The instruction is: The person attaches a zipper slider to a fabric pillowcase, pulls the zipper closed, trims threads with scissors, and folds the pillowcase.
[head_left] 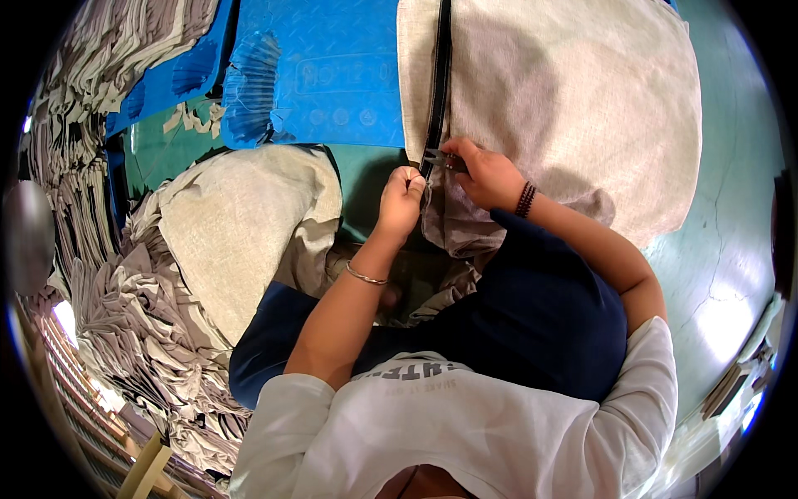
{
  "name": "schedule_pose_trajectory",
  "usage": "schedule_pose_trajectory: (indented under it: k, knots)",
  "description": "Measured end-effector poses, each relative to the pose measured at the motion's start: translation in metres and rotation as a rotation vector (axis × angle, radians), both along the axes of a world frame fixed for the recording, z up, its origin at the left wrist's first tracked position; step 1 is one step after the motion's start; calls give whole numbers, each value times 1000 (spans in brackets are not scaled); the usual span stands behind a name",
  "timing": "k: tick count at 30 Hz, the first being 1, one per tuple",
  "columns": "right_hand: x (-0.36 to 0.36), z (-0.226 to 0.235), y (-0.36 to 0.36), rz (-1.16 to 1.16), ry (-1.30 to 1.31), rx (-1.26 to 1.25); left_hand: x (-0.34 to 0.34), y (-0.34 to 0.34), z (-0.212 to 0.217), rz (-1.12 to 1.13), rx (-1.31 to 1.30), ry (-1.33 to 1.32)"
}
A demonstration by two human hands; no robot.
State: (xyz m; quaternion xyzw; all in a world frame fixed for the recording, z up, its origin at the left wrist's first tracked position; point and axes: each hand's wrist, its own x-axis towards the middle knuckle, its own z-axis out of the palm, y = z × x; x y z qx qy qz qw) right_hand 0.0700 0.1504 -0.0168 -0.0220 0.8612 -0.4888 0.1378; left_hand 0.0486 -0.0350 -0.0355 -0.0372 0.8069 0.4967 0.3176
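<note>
A beige woven fabric cover (573, 100) lies spread in front of me, with a black zipper (439, 83) running along its left side. My left hand (402, 200) is closed, pinching the near end of the zipper strip and the fabric edge. My right hand (489, 173) is closed around small metal thread snips (449, 160), whose blades point left at the zipper just above my left fingertips. Whether the blades touch a thread is too small to tell. A second beige cover (241, 224) lies to the left of my left forearm.
Blue plastic sheeting (332, 91) lies under the cover's left side. Piles of folded beige and grey fabric (141, 333) fill the left, with another stack (133, 41) at the far left. Pale fabric scraps (195, 119) lie on the green floor (727, 175).
</note>
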Motion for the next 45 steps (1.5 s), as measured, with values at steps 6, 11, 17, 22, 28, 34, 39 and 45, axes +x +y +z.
schedule_pose_trajectory:
  k: [6,11,17,22,28,34,39,45]
  knots:
    - [-2,8,0,62,-30,73,5,1,3,382,553,-349]
    - [-1,9,2,104,-49,129,2,-5,7,373,552,-325]
    - [-1,11,11,129,111,183,-2,1,14,318,361,-231]
    - [2,8,12,184,200,279,-9,3,20,289,231,-310]
    - [5,10,9,205,195,247,-10,3,17,356,250,-398]
    - [7,8,6,200,163,254,-10,3,16,416,307,-489]
    - [7,12,3,196,106,218,-10,3,14,501,402,-576]
    - [8,14,6,245,57,203,-11,3,15,516,396,-606]
